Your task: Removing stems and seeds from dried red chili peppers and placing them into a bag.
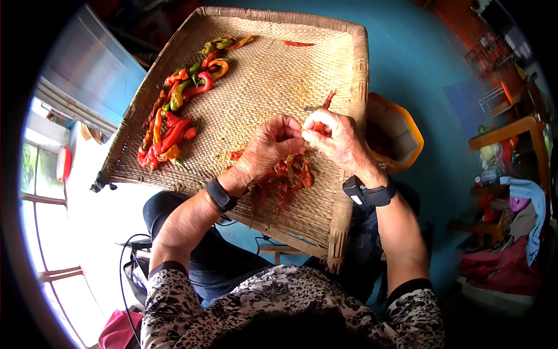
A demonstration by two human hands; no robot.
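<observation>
We sit with a wide woven tray (279,52) slanting across our lap, above a blue floor (401,75). A bright window (49,174) stands to our left; to our right, clothes (505,250) are heaped beside a wooden frame (505,136). Pale seeds (279,87) dot the weave.

Fresh peppers (180,110), red, green and orange, run along the tray's left edge; one thin red pepper (299,43) lies near its far edge. Dried red peppers (285,183) are piled toward the near edge, partly under our left hand (270,145). Our right hand (334,139) works near the right edge, a dried pepper (329,99) showing just beyond it. Both hands' fingers bend inward, tips nearly meeting; we cannot tell what they grip.

Beyond the right edge stands an orange-rimmed container (414,148). Between the fresh peppers and the far right corner, the seed-strewn weave gives us room to move.
</observation>
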